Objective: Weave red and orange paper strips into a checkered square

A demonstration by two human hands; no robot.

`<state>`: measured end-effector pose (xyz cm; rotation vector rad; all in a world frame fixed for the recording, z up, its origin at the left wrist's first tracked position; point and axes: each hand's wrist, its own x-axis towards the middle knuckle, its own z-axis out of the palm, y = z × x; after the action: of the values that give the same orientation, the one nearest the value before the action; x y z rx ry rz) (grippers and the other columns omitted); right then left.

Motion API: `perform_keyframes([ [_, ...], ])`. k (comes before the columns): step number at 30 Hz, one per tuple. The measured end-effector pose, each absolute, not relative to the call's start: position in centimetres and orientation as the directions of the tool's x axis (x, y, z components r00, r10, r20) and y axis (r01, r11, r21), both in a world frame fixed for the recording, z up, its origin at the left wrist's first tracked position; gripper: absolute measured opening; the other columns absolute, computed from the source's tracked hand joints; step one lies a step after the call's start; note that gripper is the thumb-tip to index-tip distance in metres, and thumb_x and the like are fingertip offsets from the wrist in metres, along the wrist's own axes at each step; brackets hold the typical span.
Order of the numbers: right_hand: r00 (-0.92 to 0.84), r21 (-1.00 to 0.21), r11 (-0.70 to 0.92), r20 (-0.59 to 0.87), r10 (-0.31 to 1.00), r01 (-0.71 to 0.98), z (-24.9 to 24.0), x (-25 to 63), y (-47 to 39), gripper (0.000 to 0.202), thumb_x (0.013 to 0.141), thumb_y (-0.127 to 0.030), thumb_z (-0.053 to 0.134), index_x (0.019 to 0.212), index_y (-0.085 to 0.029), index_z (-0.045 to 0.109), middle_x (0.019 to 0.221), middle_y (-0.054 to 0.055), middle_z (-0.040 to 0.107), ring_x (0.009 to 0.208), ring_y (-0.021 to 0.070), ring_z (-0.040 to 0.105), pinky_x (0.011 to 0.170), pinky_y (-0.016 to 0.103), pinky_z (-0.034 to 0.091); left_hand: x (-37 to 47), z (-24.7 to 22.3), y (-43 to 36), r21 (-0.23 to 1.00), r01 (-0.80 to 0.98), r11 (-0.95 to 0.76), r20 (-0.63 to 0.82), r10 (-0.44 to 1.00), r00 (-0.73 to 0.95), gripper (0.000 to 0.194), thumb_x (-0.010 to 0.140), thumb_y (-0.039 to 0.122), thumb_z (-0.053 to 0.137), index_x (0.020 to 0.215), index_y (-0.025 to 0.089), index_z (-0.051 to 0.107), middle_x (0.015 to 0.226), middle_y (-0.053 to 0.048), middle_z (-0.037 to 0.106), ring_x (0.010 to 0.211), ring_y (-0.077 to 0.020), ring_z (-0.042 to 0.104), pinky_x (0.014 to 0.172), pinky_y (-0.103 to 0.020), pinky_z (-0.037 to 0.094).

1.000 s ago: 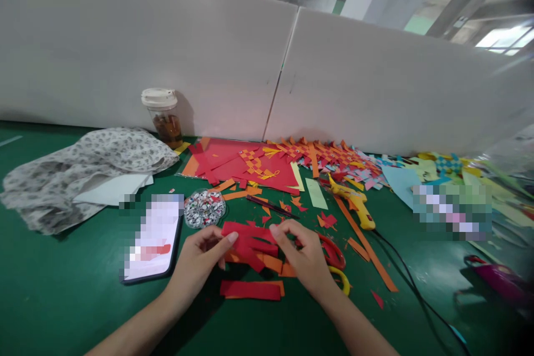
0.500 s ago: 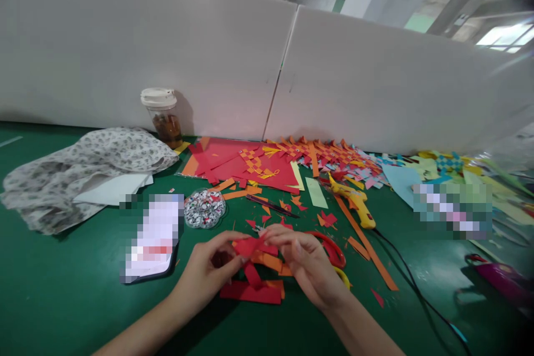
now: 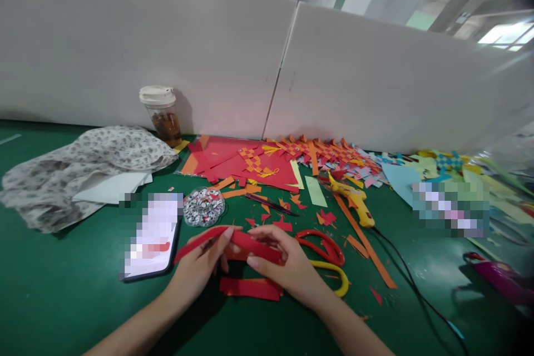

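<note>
From my remote seat, I see the phone [image 3: 156,236] left of my fingers. My left hand [image 3: 200,261] pinches red paper [image 3: 256,245], which spans to my right hand [image 3: 281,264], its fingers grasping the right end. Stacked strips [image 3: 250,288] lie between, nearside of the fingertips. Rightward, the scissors' yellow handle [image 3: 345,279] sits just beside my right fingers; the glue gun [image 3: 354,201] lies beyond.

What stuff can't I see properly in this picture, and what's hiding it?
From the head view:
Phone screen: covered by blocky squares.
Held red paper: the left hand covers some, so strips can't be counted.
Scissors: blades hidden by the right hand.
Glue gun cord: far end cut off by the bottom edge.
Purple thing: too blurry and dark to name.
</note>
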<state>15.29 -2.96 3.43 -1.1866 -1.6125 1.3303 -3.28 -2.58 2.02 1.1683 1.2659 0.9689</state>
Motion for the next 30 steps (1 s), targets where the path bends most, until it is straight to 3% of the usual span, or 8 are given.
perform_keyframes([
  [6, -0.189, -0.995, -0.034, -0.052, 0.981, 0.098, 2.78, 15.73, -2.12, 0.021, 0.076, -0.035, 0.063, 0.088, -0.019, 0.058, 0.075, 0.000, 0.060, 0.059, 0.0115, 0.062, 0.060, 0.027, 0.052, -3.29, 2.15, -2.32, 0.984, 0.067, 0.164, -0.167, 0.985, 0.040, 0.034, 0.077, 0.043, 0.056, 0.081, 0.012, 0.069, 0.046, 0.001, 0.056, 0.041, -0.0108, 0.046, 0.041, -0.020, 0.037],
  [9, -0.165, -0.996, -0.058, -0.067, 0.984, 0.062, 2.97, 15.90, -1.92, 0.021, 0.074, -0.036, 0.066, 0.084, -0.019, 0.058, 0.071, -0.002, 0.059, 0.055, 0.0101, 0.060, 0.056, 0.025, 0.050, -3.24, 2.29, -2.26, 0.988, 0.033, 0.149, -0.150, 0.988, 0.027, 0.029, 0.076, 0.041, 0.058, 0.074, 0.013, 0.065, 0.048, 0.001, 0.056, 0.043, -0.0100, 0.047, 0.040, -0.018, 0.038],
  [12, -0.272, -0.993, -0.071, -0.094, 0.958, 0.092, 3.39, 15.87, -2.14, 0.022, 0.075, -0.036, 0.065, 0.087, -0.019, 0.060, 0.070, -0.001, 0.061, 0.060, 0.0115, 0.061, 0.057, 0.024, 0.049, -3.25, 2.21, -2.13, 0.993, -0.029, 0.118, -0.117, 0.993, 0.035, 0.023, 0.076, 0.037, 0.060, 0.079, 0.015, 0.060, 0.052, 0.003, 0.056, 0.044, -0.0093, 0.049, 0.039, -0.017, 0.038],
  [16, -0.389, -0.975, 0.026, -0.063, 0.919, 0.220, 3.72, 15.71, -2.54, 0.024, 0.087, -0.040, 0.048, 0.087, -0.019, 0.060, 0.065, -0.001, 0.058, 0.056, 0.0106, 0.055, 0.053, 0.023, 0.044, -3.33, 2.05, -1.97, 0.992, -0.076, 0.100, -0.097, 0.994, 0.046, 0.018, 0.078, 0.034, 0.060, 0.078, 0.017, 0.054, 0.056, 0.005, 0.054, 0.045, -0.0081, 0.051, 0.040, -0.016, 0.039],
  [18, -0.348, -0.908, 0.161, 0.018, 0.937, 0.387, 3.69, 15.67, -2.59, 0.025, 0.089, -0.039, 0.044, 0.083, -0.019, 0.059, 0.063, -0.001, 0.054, 0.056, 0.0117, 0.051, 0.053, 0.024, 0.041, -3.33, 2.10, -1.99, 0.987, -0.116, 0.108, -0.106, 0.994, 0.029, 0.017, 0.079, 0.033, 0.059, 0.080, 0.017, 0.053, 0.060, 0.004, 0.056, 0.051, -0.0092, 0.055, 0.043, -0.016, 0.042],
  [21, -0.342, -0.647, 0.350, 0.145, 0.929, 0.677, 3.44, 15.68, -2.56, 0.018, 0.080, -0.037, 0.058, 0.083, -0.020, 0.059, 0.073, 0.002, 0.055, 0.069, 0.0168, 0.052, 0.059, 0.027, 0.041, -3.27, 2.31, -2.07, 0.967, -0.214, 0.140, -0.147, 0.989, -0.015, 0.017, 0.079, 0.033, 0.058, 0.086, 0.019, 0.052, 0.078, 0.000, 0.063, 0.070, -0.0147, 0.063, 0.052, -0.020, 0.050],
  [24, -0.416, -0.452, 0.432, 0.140, 0.898, 0.780, 3.08, 15.67, -2.58, 0.017, 0.076, -0.034, 0.064, 0.084, -0.020, 0.059, 0.083, 0.004, 0.057, 0.080, 0.0207, 0.052, 0.064, 0.030, 0.041, -3.19, 2.47, -2.11, 0.943, -0.292, 0.162, -0.175, 0.984, -0.020, 0.017, 0.079, 0.032, 0.058, 0.088, 0.021, 0.049, 0.088, -0.002, 0.065, 0.081, -0.0191, 0.065, 0.057, -0.026, 0.053],
  [30, -0.416, -0.381, 0.428, 0.118, 0.902, 0.819, 2.81, 15.56, -2.48, 0.020, 0.079, -0.037, 0.061, 0.088, -0.019, 0.056, 0.087, 0.004, 0.058, 0.082, 0.0209, 0.052, 0.063, 0.030, 0.041, -3.20, 2.26, -2.13, 0.915, -0.368, 0.163, -0.183, 0.983, -0.020, 0.016, 0.078, 0.029, 0.060, 0.083, 0.020, 0.048, 0.083, -0.002, 0.068, 0.077, -0.0196, 0.067, 0.055, -0.024, 0.052],
])
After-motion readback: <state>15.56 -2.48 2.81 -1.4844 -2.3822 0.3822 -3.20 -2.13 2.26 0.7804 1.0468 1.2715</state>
